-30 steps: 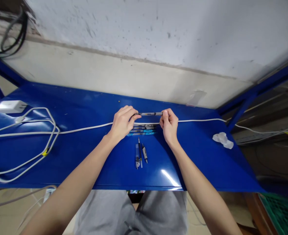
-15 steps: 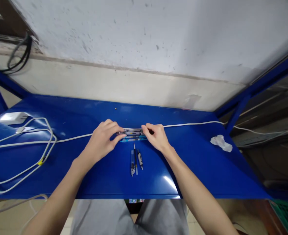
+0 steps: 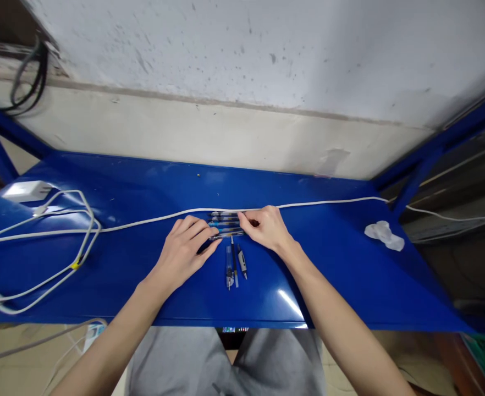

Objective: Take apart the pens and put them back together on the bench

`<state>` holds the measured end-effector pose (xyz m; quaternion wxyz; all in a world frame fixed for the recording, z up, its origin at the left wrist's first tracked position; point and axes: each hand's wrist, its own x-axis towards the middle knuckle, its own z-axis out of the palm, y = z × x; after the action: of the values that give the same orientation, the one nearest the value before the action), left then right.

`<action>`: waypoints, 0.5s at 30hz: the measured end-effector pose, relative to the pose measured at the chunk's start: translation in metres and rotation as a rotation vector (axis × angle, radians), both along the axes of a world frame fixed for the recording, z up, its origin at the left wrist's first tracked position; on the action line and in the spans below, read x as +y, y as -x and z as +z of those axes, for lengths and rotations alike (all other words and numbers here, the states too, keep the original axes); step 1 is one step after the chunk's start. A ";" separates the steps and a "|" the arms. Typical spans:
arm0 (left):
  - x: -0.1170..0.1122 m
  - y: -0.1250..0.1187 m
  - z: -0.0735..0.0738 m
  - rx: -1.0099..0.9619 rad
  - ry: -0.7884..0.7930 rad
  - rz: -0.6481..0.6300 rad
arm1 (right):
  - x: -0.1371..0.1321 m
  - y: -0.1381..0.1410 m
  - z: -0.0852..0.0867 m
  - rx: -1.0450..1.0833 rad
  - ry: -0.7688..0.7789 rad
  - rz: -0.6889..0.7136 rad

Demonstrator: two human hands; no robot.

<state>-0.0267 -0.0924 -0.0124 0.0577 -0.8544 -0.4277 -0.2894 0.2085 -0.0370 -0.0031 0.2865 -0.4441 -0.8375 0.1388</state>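
On the blue metal shelf (image 3: 143, 275), a grey pen (image 3: 227, 235) lies as the nearest one in a short row of pens (image 3: 225, 219) set side by side along a white cable (image 3: 152, 219). My left hand (image 3: 182, 253) lies low over the shelf, its fingertips pinched on the pen's left end. My right hand (image 3: 269, 226) has its fingers curled on the pen's right end. Just in front of the row lie three loose pen parts (image 3: 235, 265), pointing toward me.
A white charger block (image 3: 27, 190) and looped white cables (image 3: 75, 242) fill the shelf's left side. A crumpled white wrapper (image 3: 384, 235) lies at the right. The wall (image 3: 226, 132) rises behind the shelf. A black cable coil (image 3: 28, 77) hangs upper left. My grey trousers (image 3: 226, 363) show below the front edge.
Both hands brought the pen down from above the row and set it on the shelf as the nearest pen. The hands now rest lower and closer to me.
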 end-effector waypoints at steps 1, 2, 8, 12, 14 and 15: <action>0.000 0.001 0.000 0.006 0.003 -0.002 | -0.001 0.000 0.001 -0.008 -0.018 0.003; 0.000 0.001 -0.001 0.017 0.007 -0.010 | -0.001 0.000 0.001 -0.015 -0.040 0.005; 0.002 0.003 -0.006 0.064 0.045 -0.038 | -0.002 0.000 0.002 -0.053 -0.136 -0.015; 0.005 0.003 -0.008 0.059 0.068 -0.023 | -0.001 0.001 -0.002 -0.068 -0.135 -0.032; 0.006 0.003 -0.008 0.059 0.072 -0.016 | 0.000 0.002 -0.003 -0.065 -0.128 -0.043; 0.006 0.003 -0.008 0.054 0.067 -0.009 | 0.000 0.002 -0.002 -0.063 -0.122 -0.042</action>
<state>-0.0296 -0.0865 -0.0200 0.0392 -0.8654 -0.4314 -0.2519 0.2065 -0.0370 -0.0053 0.2896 -0.4474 -0.8435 0.0674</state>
